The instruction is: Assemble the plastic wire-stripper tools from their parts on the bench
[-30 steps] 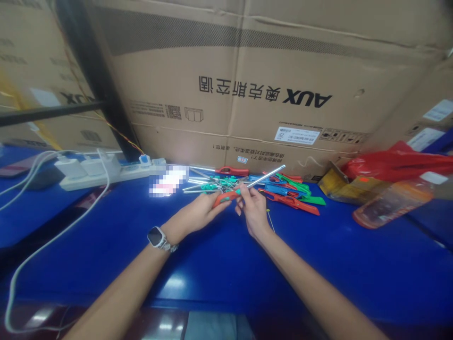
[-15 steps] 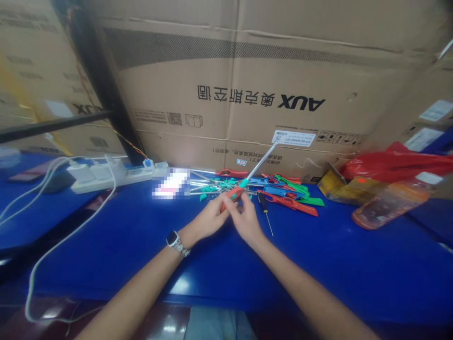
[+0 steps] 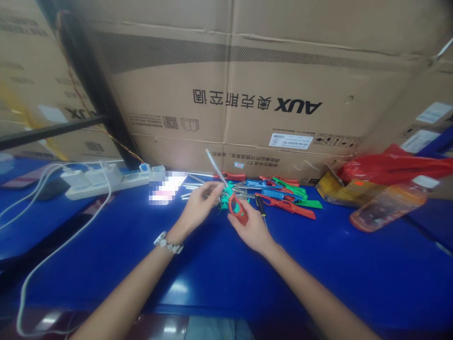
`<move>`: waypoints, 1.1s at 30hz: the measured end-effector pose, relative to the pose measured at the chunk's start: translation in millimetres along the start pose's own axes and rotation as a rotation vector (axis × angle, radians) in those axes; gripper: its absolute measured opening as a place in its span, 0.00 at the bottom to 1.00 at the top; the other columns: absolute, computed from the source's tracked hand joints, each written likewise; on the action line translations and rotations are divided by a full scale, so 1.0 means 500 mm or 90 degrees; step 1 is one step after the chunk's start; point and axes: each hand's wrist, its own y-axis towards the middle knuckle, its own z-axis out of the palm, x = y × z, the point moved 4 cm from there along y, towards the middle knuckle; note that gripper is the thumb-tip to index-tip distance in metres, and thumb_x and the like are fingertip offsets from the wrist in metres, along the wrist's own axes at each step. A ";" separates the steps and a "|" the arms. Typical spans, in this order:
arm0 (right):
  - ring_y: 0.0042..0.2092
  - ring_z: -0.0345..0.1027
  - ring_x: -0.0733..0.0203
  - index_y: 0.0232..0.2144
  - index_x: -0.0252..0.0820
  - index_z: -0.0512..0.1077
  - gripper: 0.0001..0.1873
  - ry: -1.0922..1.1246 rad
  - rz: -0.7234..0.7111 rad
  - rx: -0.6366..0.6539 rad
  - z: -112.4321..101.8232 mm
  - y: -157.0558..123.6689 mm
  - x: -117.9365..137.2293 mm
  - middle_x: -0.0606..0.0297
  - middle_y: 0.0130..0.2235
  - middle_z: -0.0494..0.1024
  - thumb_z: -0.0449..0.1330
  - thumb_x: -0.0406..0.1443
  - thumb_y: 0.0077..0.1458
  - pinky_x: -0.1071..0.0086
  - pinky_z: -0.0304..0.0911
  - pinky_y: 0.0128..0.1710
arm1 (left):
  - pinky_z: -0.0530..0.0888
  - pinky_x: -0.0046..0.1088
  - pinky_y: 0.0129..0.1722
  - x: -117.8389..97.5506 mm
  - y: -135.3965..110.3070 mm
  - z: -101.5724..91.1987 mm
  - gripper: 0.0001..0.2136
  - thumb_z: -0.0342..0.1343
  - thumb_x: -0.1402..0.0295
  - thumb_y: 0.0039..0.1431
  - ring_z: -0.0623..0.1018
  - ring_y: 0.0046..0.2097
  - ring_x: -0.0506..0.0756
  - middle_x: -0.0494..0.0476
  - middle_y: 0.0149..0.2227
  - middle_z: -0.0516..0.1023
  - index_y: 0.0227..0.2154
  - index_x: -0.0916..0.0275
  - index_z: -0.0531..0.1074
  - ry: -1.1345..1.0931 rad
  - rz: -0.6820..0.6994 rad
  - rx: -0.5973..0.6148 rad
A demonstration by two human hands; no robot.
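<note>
My right hand (image 3: pixel 253 225) is closed around the red handle of a long-necked lighter (image 3: pixel 238 210). Its thin metal tube points up and to the left, and a green part shows within the handle. Just left of the tube is my left hand (image 3: pixel 200 205), fingers loosely curled with a gap to the thumb; nothing shows in it. Behind both hands, small green plastic pieces (image 3: pixel 223 202) lie in a pile, partly hidden. Red, green and blue lighter handle shells (image 3: pixel 290 208) are spread to the right. A black and yellow screwdriver (image 3: pixel 261 204) lies partly behind my right hand.
A large cardboard box (image 3: pixel 159 99) stands behind the blue table (image 3: pixel 307 269). On the left are a white power strip (image 3: pixel 102 185), cables and a bright phone-like screen (image 3: pixel 173 186). A bottle of orange drink (image 3: pixel 387 208) and a red plastic bag (image 3: pixel 396 163) are at right.
The lighter's tube has swung from pointing up-right to up-left. My left hand has come off the handle and shifted left; my right hand now holds the lighter alone.
</note>
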 end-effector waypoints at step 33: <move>0.44 0.71 0.55 0.42 0.44 0.79 0.14 -0.383 -0.112 0.143 -0.025 0.350 -0.082 0.60 0.43 0.80 0.57 0.30 0.59 0.62 0.63 0.47 | 0.74 0.37 0.48 0.109 0.177 -0.069 0.11 0.50 0.75 0.61 0.76 0.42 0.58 0.61 0.44 0.70 0.44 0.64 0.74 0.489 0.165 0.002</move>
